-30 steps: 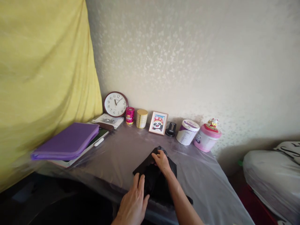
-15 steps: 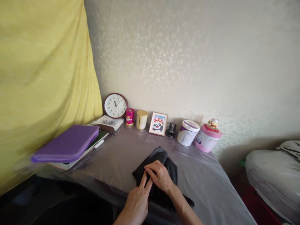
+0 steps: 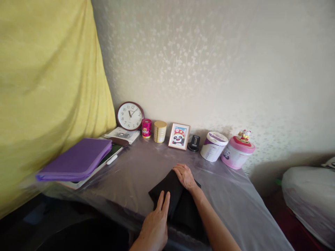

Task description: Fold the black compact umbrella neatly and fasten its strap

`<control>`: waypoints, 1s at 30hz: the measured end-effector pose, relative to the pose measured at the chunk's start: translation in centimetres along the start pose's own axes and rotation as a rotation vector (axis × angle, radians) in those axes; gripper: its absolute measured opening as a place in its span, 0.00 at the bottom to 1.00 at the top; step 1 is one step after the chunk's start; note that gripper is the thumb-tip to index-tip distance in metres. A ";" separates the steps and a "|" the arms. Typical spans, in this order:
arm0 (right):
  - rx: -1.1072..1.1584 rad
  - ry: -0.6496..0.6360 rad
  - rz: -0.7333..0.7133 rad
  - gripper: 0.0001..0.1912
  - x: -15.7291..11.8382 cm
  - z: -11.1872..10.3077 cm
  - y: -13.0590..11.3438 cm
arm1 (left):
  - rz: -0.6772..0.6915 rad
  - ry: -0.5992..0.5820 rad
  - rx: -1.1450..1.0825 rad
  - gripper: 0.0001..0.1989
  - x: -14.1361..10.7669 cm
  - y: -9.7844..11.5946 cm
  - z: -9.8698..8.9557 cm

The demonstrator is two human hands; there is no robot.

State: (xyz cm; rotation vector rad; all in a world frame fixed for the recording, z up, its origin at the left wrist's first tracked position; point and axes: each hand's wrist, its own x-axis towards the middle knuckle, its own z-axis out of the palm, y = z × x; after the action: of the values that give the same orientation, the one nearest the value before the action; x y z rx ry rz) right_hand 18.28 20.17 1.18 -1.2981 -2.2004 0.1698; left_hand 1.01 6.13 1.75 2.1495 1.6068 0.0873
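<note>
Hands on black fabric (image 3: 166,190), in the head view: the left hand (image 3: 154,228) lies loosely open, 2 fingers outstretched on it; the right hand (image 3: 185,177) covers its far edge, whether pinching I cannot tell. The fabric, at the near edge of the bench (image 3: 227,202), is probably light, soft and floppy, best held by opposite edges. Glossy grey covering may let it slide. Behind: patterned wall (image 3: 209,69), yellow curtain (image 3: 52,87), round clock (image 3: 130,116).

Matt dark cloth (image 3: 167,190); glossy plastic table cover (image 3: 225,195); smooth purple plastic folder (image 3: 75,158).
</note>
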 end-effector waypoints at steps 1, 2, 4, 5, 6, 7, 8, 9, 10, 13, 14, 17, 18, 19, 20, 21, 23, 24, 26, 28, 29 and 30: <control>0.019 0.001 0.060 0.17 0.4 0.1 0.6 | -0.009 0.008 -0.002 0.41 0.0 -0.1 0.1; 0.042 0.008 0.137 0.17 0.7 0.2 1.1 | -0.014 0.017 -0.006 0.41 0.1 -0.2 0.3; 0.076 0.043 0.303 0.17 0.8 0.2 1.9 | -0.009 0.042 -0.020 0.41 0.1 -0.5 0.7; 0.084 0.069 0.371 0.17 0.6 0.1 2.2 | 0.005 0.057 -0.034 0.41 0.2 -0.7 0.8; 0.085 0.096 0.422 0.18 0.2 -0.1 2.5 | 0.022 0.070 -0.052 0.40 0.2 -0.9 0.8; 0.079 0.123 0.456 0.19 -0.5 -0.5 2.8 | 0.039 0.080 -0.072 0.40 0.2 -1.0 0.8; 0.068 0.145 0.484 0.19 -1.4 -1.0 3.0 | 0.052 0.085 -0.092 0.40 0.1 -1.2 0.7; 0.061 0.170 0.516 0.20 -2.4 -1.5 3.2 | 0.064 0.088 -0.111 0.40 0.1 -1.4 0.5; 0.060 0.200 0.554 0.20 -3.6 -2.1 3.4 | 0.075 0.089 -0.129 0.40 0.0 -1.5 0.3; 0.135 0.280 0.690 0.17 -7.6 -3.7 3.5 | 0.090 0.090 -0.172 0.39 -0.2 -1.8 -0.2; 0.194 0.285 0.736 0.17 -8.7 -4.0 3.3 | 0.092 0.092 -0.180 0.38 -0.3 -1.9 -0.3; 0.413 0.240 0.858 0.17 -11.3 -4.3 2.0 | 0.093 0.107 -0.192 0.37 -0.6 -2.3 -0.2; 0.477 0.218 0.894 0.17 -11.8 -4.2 1.4 | 0.093 0.114 -0.192 0.37 -0.6 -2.5 -0.1; 0.527 0.196 0.925 0.17 -12.1 -4.1 0.8 | 0.092 0.120 -0.192 0.37 -0.7 -2.6 0.0; 0.563 0.175 0.947 0.18 -12.4 -4.0 0.1 | 0.088 0.124 -0.190 0.37 -0.8 -2.8 0.1; 0.583 0.159 0.959 0.18 -12.5 -3.9 -0.6 | 0.084 0.127 -0.188 0.37 -0.8 -2.9 0.2; 0.594 0.151 0.961 0.20 -12.5 -3.8 -1.8 | 0.076 0.129 -0.181 0.37 -0.9 -3.0 0.4; 0.590 0.161 0.958 0.21 -12.5 -3.7 -2.4 | 0.072 0.128 -0.178 0.37 -0.9 -3.1 0.4; 0.570 0.193 0.948 0.22 -12.4 -3.7 -3.3 | 0.067 0.134 -0.177 0.37 -1.0 -3.0 0.4; 0.536 0.220 0.918 0.23 -12.2 -3.5 -3.8 | 0.067 0.140 -0.183 0.37 -1.1 -3.0 0.4; 0.513 0.231 0.890 0.23 -12.1 -3.4 -4.0 | 0.069 0.142 -0.186 0.37 -1.1 -2.9 0.4; 0.487 0.238 0.858 0.23 -11.9 -3.2 -4.1 | 0.071 0.142 -0.188 0.37 -1.2 -2.9 0.3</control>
State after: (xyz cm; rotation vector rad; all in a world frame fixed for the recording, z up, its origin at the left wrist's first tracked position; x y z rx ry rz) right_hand 21.22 7.51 0.54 -1.7532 -1.1787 0.7722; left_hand -1.82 5.57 0.60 2.0940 1.5310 0.4051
